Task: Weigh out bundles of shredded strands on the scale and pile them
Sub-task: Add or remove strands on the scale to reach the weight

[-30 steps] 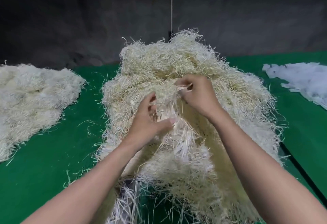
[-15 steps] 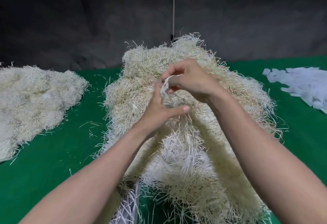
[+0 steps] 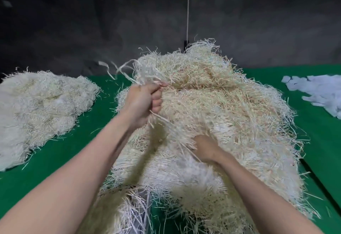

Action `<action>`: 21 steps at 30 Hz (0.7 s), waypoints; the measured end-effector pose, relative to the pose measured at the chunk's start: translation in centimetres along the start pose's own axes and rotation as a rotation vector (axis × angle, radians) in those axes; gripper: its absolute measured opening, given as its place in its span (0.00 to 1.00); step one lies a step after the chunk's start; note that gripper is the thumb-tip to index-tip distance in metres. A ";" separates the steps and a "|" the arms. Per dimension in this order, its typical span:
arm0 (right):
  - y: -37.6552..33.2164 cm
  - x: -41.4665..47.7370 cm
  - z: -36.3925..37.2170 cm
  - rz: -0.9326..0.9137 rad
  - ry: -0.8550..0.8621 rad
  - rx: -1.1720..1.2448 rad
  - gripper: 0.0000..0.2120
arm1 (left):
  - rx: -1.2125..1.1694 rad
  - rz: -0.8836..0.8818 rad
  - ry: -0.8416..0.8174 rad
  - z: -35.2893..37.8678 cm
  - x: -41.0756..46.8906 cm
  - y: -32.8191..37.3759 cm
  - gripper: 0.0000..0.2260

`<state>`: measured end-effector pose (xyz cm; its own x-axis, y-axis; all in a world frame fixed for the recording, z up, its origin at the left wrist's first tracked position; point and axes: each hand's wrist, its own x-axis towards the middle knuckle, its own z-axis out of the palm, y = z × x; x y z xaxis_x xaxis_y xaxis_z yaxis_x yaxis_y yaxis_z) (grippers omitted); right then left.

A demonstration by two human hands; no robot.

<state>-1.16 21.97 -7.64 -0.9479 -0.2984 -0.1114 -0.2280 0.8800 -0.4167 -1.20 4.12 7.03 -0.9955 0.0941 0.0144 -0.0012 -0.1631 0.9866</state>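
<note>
Separating from where they met atop the heap [image 3: 230,104], the hands now work apart. The left hand [image 3: 144,102] fists a bundle of strands [image 3: 145,74] raised at the heap's left edge. The right hand [image 3: 204,148] has dropped nearer, its fingers buried in the strands, so I cannot tell its grip. A bundle seems to be tearing free for weighing. A pile [image 3: 36,104] lies left on the green table [image 3: 88,141].

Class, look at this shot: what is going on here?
A person works at a heap of shredded strands on a green surface. The left hand grips a tuft raised at the heap's left side; the right hand is dug into the heap lower down, its fingers hidden. A second pile lies to the left, white scraps to the right.
</note>
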 end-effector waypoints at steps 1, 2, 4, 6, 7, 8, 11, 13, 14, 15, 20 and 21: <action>1.0 -0.1 0.0 0.055 0.031 0.035 0.06 | 0.207 0.040 0.017 -0.9 0.3 0.2 0.08; 1.7 -0.1 -0.2 0.081 0.060 0.085 0.10 | 0.455 0.074 -0.009 -1.4 0.4 0.0 0.05; 1.6 0.0 -1.1 0.061 0.111 0.187 0.07 | 0.888 0.061 -0.202 -1.2 0.2 -2.0 0.17; -0.1 0.2 -1.9 -0.009 0.147 0.318 0.05 | 1.196 -0.063 -0.389 0.1 -0.2 -5.6 0.30; -0.9 0.1 -2.4 -0.044 0.164 0.359 0.10 | 1.291 -0.082 -0.435 0.6 -0.3 -7.2 0.29; -1.4 0.0 -2.7 -0.073 0.166 0.396 0.14 | 1.334 -0.078 -0.445 1.0 -0.4 -8.4 0.18; -1.1 -0.4 -3.1 -0.141 0.122 0.565 0.14 | 1.299 -0.050 -0.377 0.3 0.1 -8.7 0.09; -0.2 -0.8 -3.2 -0.121 0.040 0.707 0.23 | 1.158 -0.088 -0.360 -0.9 0.8 -7.7 0.03; 0.0 -0.8 -3.0 -0.100 0.013 0.738 0.28 | 1.061 -0.086 -0.365 -1.3 0.9 -7.0 0.04; -0.1 -0.8 -2.6 -0.072 0.004 0.719 0.33 | 0.963 -0.065 -0.364 -1.6 1.1 -6.8 0.04; -1.1 0.2 0.0 0.009 0.200 0.536 0.15 | -0.117 -0.163 -0.263 1.0 0.2 -5.3 0.10; -0.1 0.1 -0.2 0.043 0.221 0.395 0.11 | -0.310 -0.158 -0.248 0.6 0.4 -4.7 0.11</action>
<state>-1.28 21.95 -7.48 -0.9892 -0.1410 0.0409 -0.1256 0.6686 -0.7329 -1.54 5.56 2.46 -0.9277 0.3690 -0.0568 -0.2180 -0.4118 0.8848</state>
